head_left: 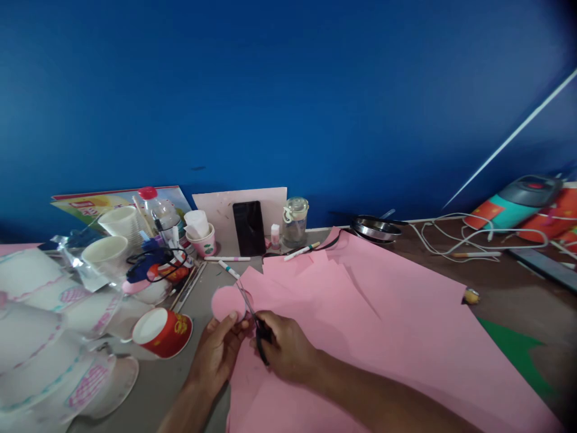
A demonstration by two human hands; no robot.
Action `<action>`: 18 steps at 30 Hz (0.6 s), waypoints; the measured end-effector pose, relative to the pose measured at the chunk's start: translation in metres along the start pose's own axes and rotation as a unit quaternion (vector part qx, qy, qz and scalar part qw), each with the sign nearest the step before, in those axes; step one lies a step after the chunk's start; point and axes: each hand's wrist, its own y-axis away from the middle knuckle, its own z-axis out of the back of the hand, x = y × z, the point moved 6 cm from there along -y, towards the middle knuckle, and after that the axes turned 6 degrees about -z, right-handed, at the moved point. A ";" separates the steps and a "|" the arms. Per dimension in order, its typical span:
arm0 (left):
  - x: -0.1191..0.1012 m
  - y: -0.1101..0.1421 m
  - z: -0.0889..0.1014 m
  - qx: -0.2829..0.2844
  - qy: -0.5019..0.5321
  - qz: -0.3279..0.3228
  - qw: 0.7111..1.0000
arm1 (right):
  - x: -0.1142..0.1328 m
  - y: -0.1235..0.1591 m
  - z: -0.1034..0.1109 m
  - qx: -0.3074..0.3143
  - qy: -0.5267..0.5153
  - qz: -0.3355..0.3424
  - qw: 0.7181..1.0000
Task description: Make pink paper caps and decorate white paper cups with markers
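My left hand (220, 349) pinches a round piece of pink paper (228, 302) at its lower edge, thumb on top. In my right hand (286, 346) is a pair of black-handled scissors (262, 337), fingers wrapped round the handles. The blades point up and away, alongside the disc's right edge, where a thin strip of pink paper curls. Whether the blades are parted is too fine to tell. Beneath my right hand spread large sheets of pink paper (360, 337), several of them overlapping.
Decorated white paper cups (90, 313) crowd the left side, near a red paper cup (174, 332). Along the blue wall stand a phone (249, 228), a glass jar (296, 222) and a metal pan (376, 228). White cables (433, 246) and a green paper piece (514, 346) lie at right.
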 end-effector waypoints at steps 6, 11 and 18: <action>0.000 0.000 -0.002 0.019 -0.004 0.002 1.000 | -0.001 0.000 0.000 -0.013 0.011 0.003 1.000; 0.001 0.000 0.000 0.006 0.003 0.004 1.000 | -0.001 0.000 0.001 -0.021 0.024 0.002 0.999; 0.002 0.000 0.001 0.005 0.004 0.013 1.000 | 0.005 0.000 0.002 -0.018 0.026 0.004 0.999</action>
